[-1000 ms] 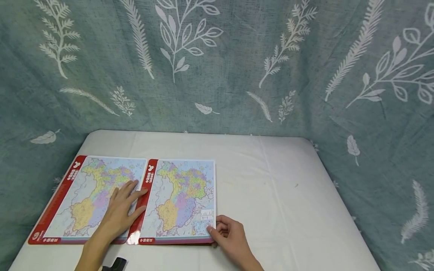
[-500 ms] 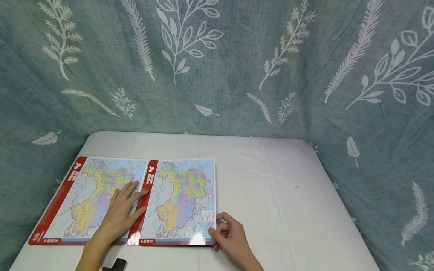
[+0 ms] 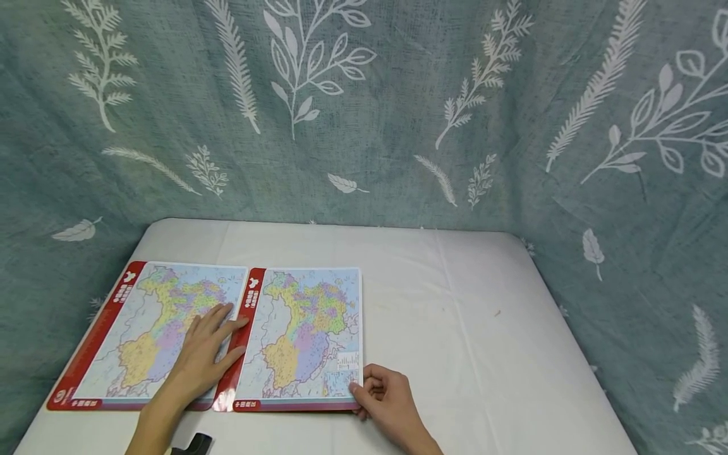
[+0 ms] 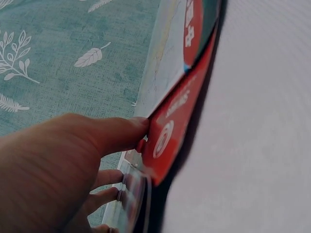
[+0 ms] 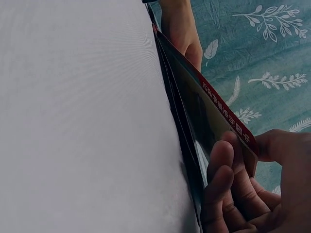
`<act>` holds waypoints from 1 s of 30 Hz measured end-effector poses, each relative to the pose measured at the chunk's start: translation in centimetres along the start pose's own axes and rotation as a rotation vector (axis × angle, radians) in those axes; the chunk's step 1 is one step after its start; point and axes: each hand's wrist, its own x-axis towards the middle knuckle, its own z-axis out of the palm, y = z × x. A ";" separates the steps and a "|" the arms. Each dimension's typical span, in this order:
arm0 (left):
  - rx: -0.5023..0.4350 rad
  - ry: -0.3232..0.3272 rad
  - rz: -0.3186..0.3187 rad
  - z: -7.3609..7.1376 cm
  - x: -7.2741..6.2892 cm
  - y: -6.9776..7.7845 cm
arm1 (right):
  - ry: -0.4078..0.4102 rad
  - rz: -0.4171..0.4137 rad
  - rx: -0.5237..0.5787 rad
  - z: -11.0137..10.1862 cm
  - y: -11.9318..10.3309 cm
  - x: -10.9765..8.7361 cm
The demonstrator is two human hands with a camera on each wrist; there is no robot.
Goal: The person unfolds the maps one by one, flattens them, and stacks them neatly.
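Note:
Two glossy map sheets with red strips lie side by side on the left of the white table. The left map (image 3: 136,360) lies under my left hand (image 3: 199,357), whose fingers are spread over it. My left thumb and index finger touch the red strip of the right map (image 3: 307,341), also seen from the side in the left wrist view. At that map's near right corner, my right hand (image 3: 389,401) pinches the edge. The right wrist view shows the thumb on top, curled fingers (image 5: 221,162) underneath, and the corner raised off the layer below.
White cloth covers the table (image 3: 455,328), reaching well to the right of the maps. A green curtain (image 3: 387,114) with white leaf prints hangs behind and on both sides. A small black object (image 3: 196,444) shows at the near edge by my left wrist.
A bright glare at the right map's near right corner appeared half a second ago and is gone now, as its held edge shifted slightly. My left hand stays put.

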 end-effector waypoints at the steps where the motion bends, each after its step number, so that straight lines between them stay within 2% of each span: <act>1: -0.002 -0.003 -0.002 0.0 0.0 0.0 | 0.007 -0.003 -0.008 0.0 0.0 0.0; 12: -0.015 -0.013 -0.011 0.2 0.0 0.0 | 0.054 -0.024 -0.005 -0.2 -0.3 -0.4; 19: -0.010 -0.007 0.006 0.4 0.0 0.0 | 0.074 -0.025 0.096 -0.7 -1.1 -0.7; 24: -0.011 0.011 0.023 0.4 0.0 0.0 | 0.142 -0.045 0.123 -1.6 -1.6 -0.9; 30: -0.010 0.011 0.004 0.2 0.0 0.1 | 0.211 -0.037 0.107 -2.8 -1.7 -1.1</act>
